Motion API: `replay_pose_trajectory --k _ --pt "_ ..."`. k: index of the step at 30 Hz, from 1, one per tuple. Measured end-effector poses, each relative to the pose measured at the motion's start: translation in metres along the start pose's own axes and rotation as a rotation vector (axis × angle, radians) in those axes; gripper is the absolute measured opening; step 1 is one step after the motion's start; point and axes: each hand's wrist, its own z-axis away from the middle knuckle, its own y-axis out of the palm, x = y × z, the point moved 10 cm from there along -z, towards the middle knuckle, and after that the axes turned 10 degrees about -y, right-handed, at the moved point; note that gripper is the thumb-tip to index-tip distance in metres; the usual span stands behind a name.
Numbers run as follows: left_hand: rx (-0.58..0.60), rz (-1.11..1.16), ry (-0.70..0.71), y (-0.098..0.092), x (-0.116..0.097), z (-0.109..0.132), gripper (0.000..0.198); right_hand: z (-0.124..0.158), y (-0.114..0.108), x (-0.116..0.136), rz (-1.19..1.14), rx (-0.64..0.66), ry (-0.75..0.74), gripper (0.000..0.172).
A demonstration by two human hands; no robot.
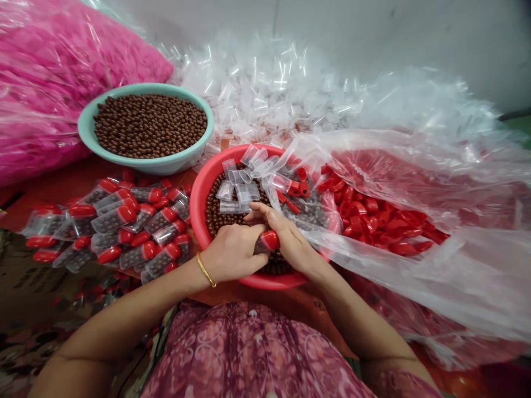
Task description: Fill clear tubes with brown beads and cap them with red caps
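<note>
My left hand [238, 251], with a gold bangle at the wrist, is closed round a small clear container with a red cap [269, 240]. Beside it my right hand [286, 237] has its palm against the capped end, fingers stretched out and apart. Both hands are over the near part of a red basin [199, 199]. Brown beads [213, 213] fill the basin's left side, and several clear empty tubes [243, 193] lie on top of them. Loose red caps [302, 188] and grey beads [311, 210] are at its right side.
Filled, red-capped containers [120, 218] are heaped at the left. A turquoise basin [85, 124] of brown beads stands behind them, near a bag of pink pieces [62, 66]. Clear tubes [257, 83] are piled at the back. An open plastic bag of red caps [373, 221] lies right.
</note>
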Motion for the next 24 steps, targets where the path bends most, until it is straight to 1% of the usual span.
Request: replay_pose_trajectory --k 3,7,9,11,14,17,19,20,21,22,24 --pt "0.029 -0.045 -0.002 0.009 0.000 0.003 0.019 0.003 0.006 0.002 0.033 0.079 -0.020 0.048" --pt "0.081 -0.071 0.042 0.018 0.000 0.005 0.021 0.011 0.015 0.009 0.096 0.175 -0.064 0.045" --pt "0.091 -0.079 0.041 0.020 0.001 0.005 0.021 0.012 0.014 0.012 0.165 0.161 -0.092 0.045" --pt "0.086 -0.065 0.014 0.019 0.004 0.004 0.021 0.010 0.010 0.017 0.283 0.114 -0.136 0.045" --pt "0.031 0.001 -0.035 0.012 0.006 0.004 0.019 0.004 0.010 0.027 0.412 0.082 -0.192 0.049" --pt "-0.062 0.091 -0.055 -0.002 0.007 0.009 0.010 -0.002 0.009 0.035 0.379 0.073 -0.210 0.055" --pt "-0.149 0.137 -0.045 -0.016 0.011 0.019 0.011 -0.005 -0.004 0.040 0.358 0.007 -0.221 0.058" --pt "-0.209 0.145 -0.045 -0.026 0.016 0.027 0.014 -0.006 -0.014 0.041 0.400 -0.027 -0.222 0.057" --pt "-0.283 0.135 -0.058 -0.038 0.025 0.036 0.016 -0.008 -0.024 0.039 0.495 -0.047 -0.208 0.055" --pt "-0.367 0.104 -0.093 -0.052 0.038 0.046 0.017 -0.009 -0.033 0.034 0.640 -0.042 -0.173 0.050" --pt "-0.533 -0.038 -0.236 -0.079 0.074 0.070 0.019 -0.011 -0.048 0.016 0.980 0.038 -0.047 0.038"
